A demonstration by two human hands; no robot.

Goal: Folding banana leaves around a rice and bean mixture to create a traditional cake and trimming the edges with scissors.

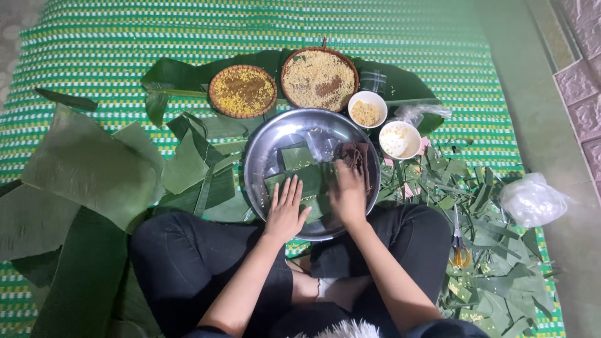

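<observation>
Left hand (285, 214) is laid flat, fingers open, on green leaves (307, 181) in steel tray (260, 156); right hand (348, 195) is curled loosely on them.

two soft packages show, both on the person's right. a clear plastic bag (423, 113), crumpled and nearly see-through, lies just behind the white bowls at the edge of a banana leaf. a larger whitish plastic bag (532, 199), bunched into a rounded lump, sits on the mat's right edge beside the leaf scraps. no labels, signs or screens show.
</observation>
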